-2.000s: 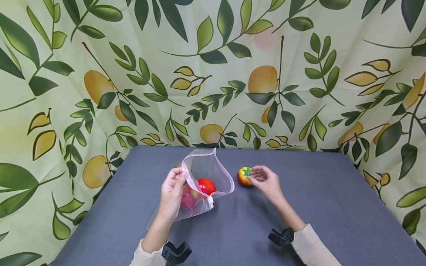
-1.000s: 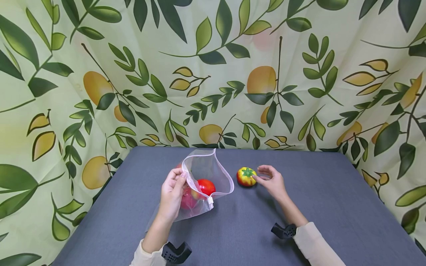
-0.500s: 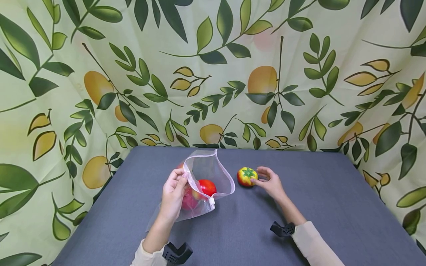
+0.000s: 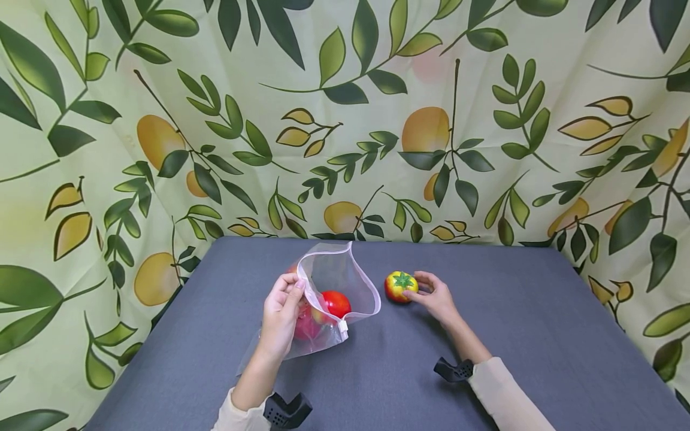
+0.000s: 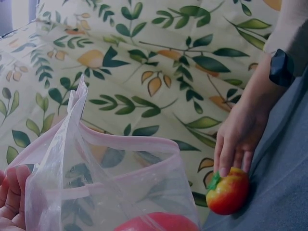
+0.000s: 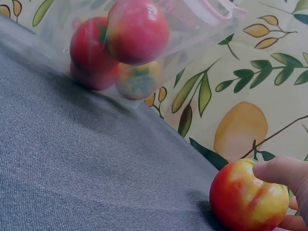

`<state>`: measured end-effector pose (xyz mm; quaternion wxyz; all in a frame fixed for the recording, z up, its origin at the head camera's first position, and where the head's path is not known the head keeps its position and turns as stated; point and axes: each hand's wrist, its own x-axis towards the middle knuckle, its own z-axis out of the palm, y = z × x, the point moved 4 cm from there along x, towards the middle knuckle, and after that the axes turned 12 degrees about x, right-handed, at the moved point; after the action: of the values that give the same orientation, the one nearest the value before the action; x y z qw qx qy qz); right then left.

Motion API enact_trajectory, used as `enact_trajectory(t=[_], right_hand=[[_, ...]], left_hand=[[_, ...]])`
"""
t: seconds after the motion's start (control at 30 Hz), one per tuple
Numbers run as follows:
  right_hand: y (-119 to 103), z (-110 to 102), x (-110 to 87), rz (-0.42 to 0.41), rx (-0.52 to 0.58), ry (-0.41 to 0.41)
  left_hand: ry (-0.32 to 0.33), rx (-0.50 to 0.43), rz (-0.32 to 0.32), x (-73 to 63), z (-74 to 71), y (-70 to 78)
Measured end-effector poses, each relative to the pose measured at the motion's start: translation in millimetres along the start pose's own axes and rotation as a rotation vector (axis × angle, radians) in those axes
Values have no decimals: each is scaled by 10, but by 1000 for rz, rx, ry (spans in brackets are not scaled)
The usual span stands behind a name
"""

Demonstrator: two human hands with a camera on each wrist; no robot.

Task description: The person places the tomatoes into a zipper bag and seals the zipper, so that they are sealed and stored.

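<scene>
A clear zip bag (image 4: pixel 356 286) with a white-pink edge stands with its mouth spread, and my left hand (image 4: pixel 280 311) pinches its left rim between thumb and fingers. Inside lie several red tomatoes (image 6: pixel 138 32) and a yellowish one with a green top (image 6: pixel 138 81). To the bag's right, a red-and-yellow tomato (image 4: pixel 398 287) with a green leafy top sits on the table. My right hand (image 4: pixel 435 296) holds it from the right side, thumb (image 6: pixel 276 171) on its near face and the other fingers behind. The tomato hides part of those fingers in the right wrist view.
The table is covered in grey-blue cloth (image 4: pixel 517 311). Behind it hangs a leaf-and-fruit patterned curtain (image 4: pixel 366 120). A black wrist mount (image 4: pixel 288 410) sits on the left wrist, another black mount (image 4: pixel 454 370) on the right.
My right hand drew back rightward off the tomato, then came back to its right side. The tomato stays nearly in place. The left hand and bag have barely shifted.
</scene>
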<state>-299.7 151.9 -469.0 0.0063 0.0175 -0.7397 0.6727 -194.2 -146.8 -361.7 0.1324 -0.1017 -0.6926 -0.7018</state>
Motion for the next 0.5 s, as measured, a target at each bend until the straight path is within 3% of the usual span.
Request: enact_trajectory(t=[0.5], right_hand=[[59, 48, 20, 34, -37, -23]], left_hand=[[-6, -3, 11, -5, 4, 6]])
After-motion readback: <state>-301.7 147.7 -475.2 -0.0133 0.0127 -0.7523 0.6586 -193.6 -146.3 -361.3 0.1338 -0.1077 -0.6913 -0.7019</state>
